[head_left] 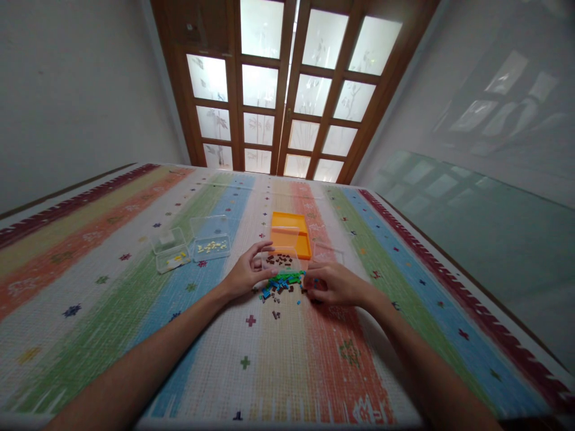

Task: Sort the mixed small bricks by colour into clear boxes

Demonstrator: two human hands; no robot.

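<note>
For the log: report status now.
Left hand at clear plastic box, brown pieces inside. Right hand at loose blue, green pieces; grip unclear. Orange plastic tray behind box.

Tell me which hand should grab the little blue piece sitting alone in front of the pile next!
The right, I think. The right hand is close beside that blue piece. The left hand is farther off, at the clear box of brown pieces.
</note>
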